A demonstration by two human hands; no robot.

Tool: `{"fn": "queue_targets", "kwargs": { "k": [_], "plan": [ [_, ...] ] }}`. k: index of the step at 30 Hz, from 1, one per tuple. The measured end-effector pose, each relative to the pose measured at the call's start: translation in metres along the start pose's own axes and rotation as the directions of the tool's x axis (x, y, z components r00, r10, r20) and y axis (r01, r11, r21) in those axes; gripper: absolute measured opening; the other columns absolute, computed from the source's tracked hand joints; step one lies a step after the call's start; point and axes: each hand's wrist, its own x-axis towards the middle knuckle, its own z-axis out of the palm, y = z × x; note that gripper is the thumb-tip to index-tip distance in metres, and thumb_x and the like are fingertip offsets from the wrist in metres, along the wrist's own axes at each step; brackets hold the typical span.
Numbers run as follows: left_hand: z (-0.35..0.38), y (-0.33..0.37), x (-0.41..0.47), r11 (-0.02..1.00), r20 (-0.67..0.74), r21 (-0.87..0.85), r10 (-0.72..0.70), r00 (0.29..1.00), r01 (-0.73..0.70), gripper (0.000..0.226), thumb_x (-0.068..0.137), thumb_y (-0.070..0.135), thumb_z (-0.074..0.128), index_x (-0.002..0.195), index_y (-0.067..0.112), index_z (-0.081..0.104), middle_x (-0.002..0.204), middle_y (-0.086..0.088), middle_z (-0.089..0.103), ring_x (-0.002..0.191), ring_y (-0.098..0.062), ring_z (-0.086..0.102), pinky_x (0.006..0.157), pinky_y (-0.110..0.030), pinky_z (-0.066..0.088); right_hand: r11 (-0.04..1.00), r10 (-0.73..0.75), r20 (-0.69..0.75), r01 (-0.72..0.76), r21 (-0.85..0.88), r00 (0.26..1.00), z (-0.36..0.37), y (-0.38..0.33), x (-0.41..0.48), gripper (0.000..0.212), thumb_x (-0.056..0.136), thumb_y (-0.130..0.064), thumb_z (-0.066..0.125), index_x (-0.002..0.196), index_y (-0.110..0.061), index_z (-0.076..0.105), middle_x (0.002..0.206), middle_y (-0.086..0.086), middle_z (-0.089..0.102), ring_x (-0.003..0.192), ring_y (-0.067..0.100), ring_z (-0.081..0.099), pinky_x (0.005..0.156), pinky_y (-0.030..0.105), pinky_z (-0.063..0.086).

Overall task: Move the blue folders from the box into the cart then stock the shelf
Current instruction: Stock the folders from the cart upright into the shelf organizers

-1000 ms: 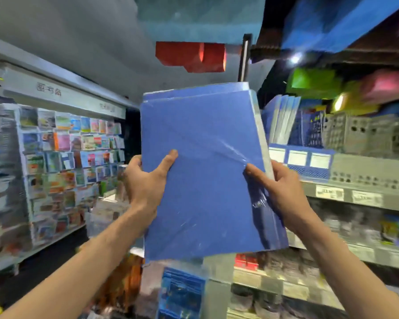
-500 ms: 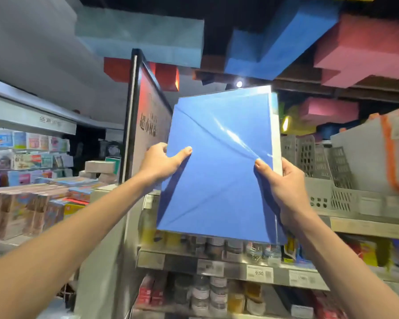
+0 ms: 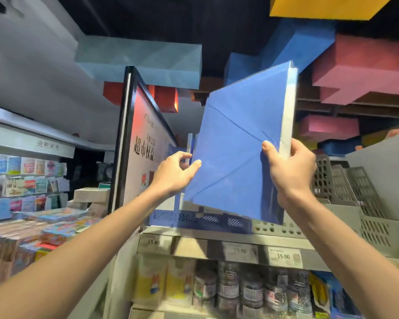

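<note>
The blue folder pack (image 3: 235, 146) is hiding most of the right hand (image 3: 290, 171)'s fingers (image 3: 268, 149); only the thumb and knuckles are showing. It is also covering the standing folders (image 3: 192, 143) behind it and part of the blue tray (image 3: 200, 218). Both forearms are running out of the picture's lower edge. The yellow block (image 3: 320, 8) overhead is being cut off at the top. The price tags (image 3: 283, 256) are partly blurring, the middle one barely reading. The jars (image 3: 251, 288) below and the cards (image 3: 25, 180) at the left are smearing too much for their labels to be told.
</note>
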Motion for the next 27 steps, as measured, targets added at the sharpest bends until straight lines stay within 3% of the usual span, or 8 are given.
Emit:
{"fn": "queue_targets", "kwargs": {
  "k": [3, 9, 16, 18, 23, 27],
  "plan": [
    [0.005, -0.013, 0.022, 0.999, -0.031, 0.027, 0.038, 0.999, -0.037, 0.046, 0.091, 0.054, 0.064, 0.128, 0.028, 0.062, 0.118, 0.001, 0.071, 0.111, -0.02, 0.065, 0.099, -0.041, 0.05, 0.994, -0.099, -0.052, 0.096, -0.058, 0.994, 0.003, 0.003, 0.017, 0.021, 0.083, -0.034, 0.075, 0.083, -0.014, 0.066, 0.066, -0.01, 0.059, 0.066, 0.017, 0.049, 0.084, 0.048, 0.047],
    [0.034, -0.035, 0.061, 0.956, -0.045, 0.235, 0.189, 0.981, -0.173, 0.054, 0.094, 0.047, 0.059, 0.142, 0.024, 0.048, 0.14, -0.003, 0.06, 0.125, -0.027, 0.058, 0.102, -0.041, 0.047, 0.982, -0.139, -0.122, 0.12, -0.147, 0.983, 0.028, 0.015, 0.035, 0.023, 0.083, -0.032, 0.076, 0.096, -0.015, 0.069, 0.076, -0.006, 0.062, 0.077, 0.021, 0.054, 0.095, 0.047, 0.045],
    [0.064, -0.056, 0.083, 0.932, 0.074, 0.301, 0.189, 0.979, -0.202, 0.084, 0.095, 0.047, 0.058, 0.16, 0.017, 0.013, 0.163, -0.005, 0.028, 0.142, -0.027, 0.041, 0.111, -0.045, 0.037, 0.997, 0.003, -0.164, -0.016, -0.077, 0.986, 0.085, 0.045, 0.047, 0.031, 0.08, -0.036, 0.076, 0.103, -0.017, 0.07, 0.096, 0.001, 0.072, 0.099, 0.029, 0.061, 0.092, 0.038, 0.047],
    [0.067, -0.06, 0.087, 0.948, 0.063, 0.259, 0.175, 0.982, -0.186, 0.083, 0.096, 0.049, 0.055, 0.16, 0.02, 0.011, 0.164, -0.002, 0.027, 0.142, -0.026, 0.042, 0.11, -0.044, 0.038, 0.998, 0.039, -0.153, -0.045, -0.041, 0.988, 0.102, 0.05, 0.05, 0.03, 0.078, -0.036, 0.078, 0.102, -0.019, 0.07, 0.092, -0.002, 0.07, 0.1, 0.027, 0.061, 0.093, 0.036, 0.047],
    [0.075, -0.062, 0.09, 0.98, 0.037, 0.121, 0.157, 0.987, -0.161, 0.081, 0.095, 0.061, 0.051, 0.16, 0.03, 0.014, 0.165, 0.003, 0.027, 0.147, -0.025, 0.035, 0.117, -0.046, 0.032, 0.978, 0.197, -0.014, -0.195, 0.075, 0.98, 0.139, 0.059, 0.045, 0.029, 0.074, -0.035, 0.085, 0.092, -0.025, 0.064, 0.075, -0.016, 0.058, 0.081, 0.013, 0.058, 0.077, 0.029, 0.047],
    [0.075, -0.055, 0.092, 0.99, 0.115, 0.069, 0.111, 0.987, -0.119, 0.089, 0.085, 0.08, 0.047, 0.158, 0.042, 0.011, 0.168, 0.005, 0.018, 0.154, -0.025, 0.02, 0.122, -0.052, 0.022, 0.934, 0.32, 0.109, -0.333, 0.133, 0.941, 0.164, 0.074, 0.044, 0.032, 0.066, -0.042, 0.089, 0.08, -0.022, 0.069, 0.075, -0.011, 0.064, 0.082, 0.017, 0.063, 0.074, 0.029, 0.049]
  ]
}}
